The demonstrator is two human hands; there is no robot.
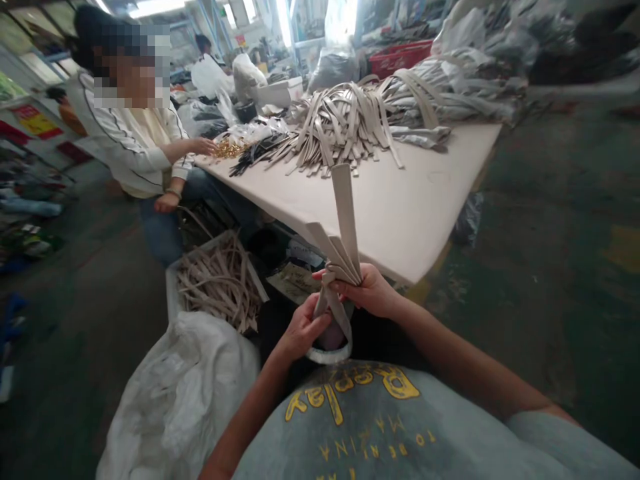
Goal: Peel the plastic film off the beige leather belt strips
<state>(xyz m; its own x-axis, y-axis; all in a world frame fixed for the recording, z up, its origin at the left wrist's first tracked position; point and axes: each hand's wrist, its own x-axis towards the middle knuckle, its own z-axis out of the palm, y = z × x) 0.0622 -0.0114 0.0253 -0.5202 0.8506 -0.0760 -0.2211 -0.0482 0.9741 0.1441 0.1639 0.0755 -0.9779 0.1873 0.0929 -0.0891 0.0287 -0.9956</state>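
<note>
In front of my chest I hold a bundle of flat beige straps (345,217), its free ends fanned upward and one strap standing higher than the others. Fingers of my right hand (373,291) are closed around the gathered part of the bundle. My left hand (303,328) grips a strap lower down, where it bends into a loop (345,333) hanging toward my lap. The fingertips behind the straps are partly hidden. Beyond my hands, a large pile of similar beige straps (340,123) lies on the table.
The table (425,213) has a near corner just beyond my hands. A bin of strap pieces (220,280) and a white sack (185,400) stand at left. Another person (135,127) sits at the table's left edge, one hand by gold-coloured pieces (227,148). A red crate (400,57) is behind.
</note>
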